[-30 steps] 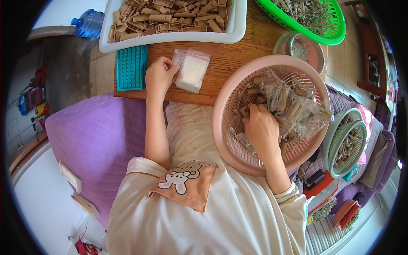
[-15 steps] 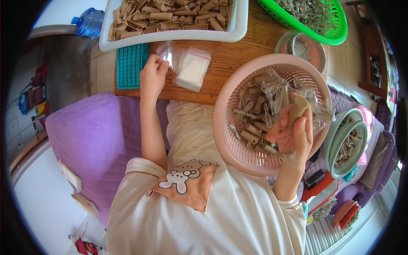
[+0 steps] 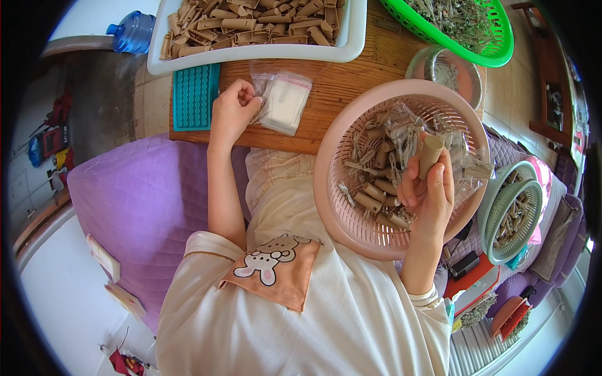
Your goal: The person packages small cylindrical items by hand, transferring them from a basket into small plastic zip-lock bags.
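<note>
My left hand (image 3: 235, 111) is over the table beside a stack of small clear zip bags (image 3: 285, 105). Its thumb and fingers pinch the edge of a loose clear plastic bag (image 3: 263, 78), which overlaps the stack's left side. Upright in my right hand (image 3: 431, 188) is a brown cylindrical tube (image 3: 431, 156), gripped between thumb and fingers. This hand is above a pink slotted basket (image 3: 332, 207) that holds several similar tubes (image 3: 369, 200), some in clear wrapping. Part of the basket's contents is hidden behind my right hand.
A white tray (image 3: 257, 55) full of brown tube pieces stands at the back, with a teal grid mold (image 3: 195, 100) below it. Back right are a green basket (image 3: 501, 37) of dried plant matter and a round clear container (image 3: 473, 88). Pale green baskets (image 3: 533, 216) stand right.
My left hand has moved slightly right and toward me, bringing the loose bag against the stack. The right hand has shifted a little left, and the tube now stands more upright.
</note>
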`<state>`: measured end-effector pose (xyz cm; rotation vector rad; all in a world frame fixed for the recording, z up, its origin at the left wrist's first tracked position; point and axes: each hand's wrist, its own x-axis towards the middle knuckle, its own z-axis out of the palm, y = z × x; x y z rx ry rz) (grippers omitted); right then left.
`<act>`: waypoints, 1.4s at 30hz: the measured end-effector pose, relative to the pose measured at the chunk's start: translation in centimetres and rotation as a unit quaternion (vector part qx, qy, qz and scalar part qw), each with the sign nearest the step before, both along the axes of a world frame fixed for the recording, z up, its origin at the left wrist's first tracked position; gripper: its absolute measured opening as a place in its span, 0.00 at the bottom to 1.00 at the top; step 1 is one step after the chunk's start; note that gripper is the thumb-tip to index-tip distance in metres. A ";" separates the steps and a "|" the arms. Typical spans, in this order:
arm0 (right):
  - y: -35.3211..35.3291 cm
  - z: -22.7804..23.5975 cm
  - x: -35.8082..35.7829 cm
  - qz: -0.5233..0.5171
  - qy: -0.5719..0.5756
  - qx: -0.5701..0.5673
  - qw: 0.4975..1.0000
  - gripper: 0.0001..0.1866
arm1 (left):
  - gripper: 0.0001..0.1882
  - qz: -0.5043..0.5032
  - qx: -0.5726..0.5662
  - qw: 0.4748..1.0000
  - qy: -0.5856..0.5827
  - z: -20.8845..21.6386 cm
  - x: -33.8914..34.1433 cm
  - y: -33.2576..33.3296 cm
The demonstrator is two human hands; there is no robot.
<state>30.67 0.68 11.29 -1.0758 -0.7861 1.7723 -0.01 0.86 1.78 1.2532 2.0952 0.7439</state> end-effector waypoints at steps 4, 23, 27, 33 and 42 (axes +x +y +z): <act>0.0 -0.1 0.0 0.000 -0.021 -0.016 1.000 0.22 | 0.07 -0.014 0.011 1.000 0.008 0.3 0.2 0.2; 0.1 -0.8 -0.3 -0.011 0.000 -0.059 0.998 0.19 | 0.33 0.095 0.001 0.833 -0.545 -0.7 -0.6 -0.8; 0.2 -0.6 -0.4 -0.025 0.004 -0.062 0.998 0.19 | 0.28 0.052 0.011 0.821 -0.569 -0.8 -1.0 -1.1; 0.4 -1.3 -1.5 -0.128 0.043 -0.052 0.989 0.19 | 0.22 -0.159 0.064 0.832 -0.527 4.9 4.9 -2.6; 0.2 0.0 -5.1 -0.121 -0.032 -0.016 0.992 0.23 | 0.20 -0.232 0.024 0.904 -0.357 9.7 13.5 -2.9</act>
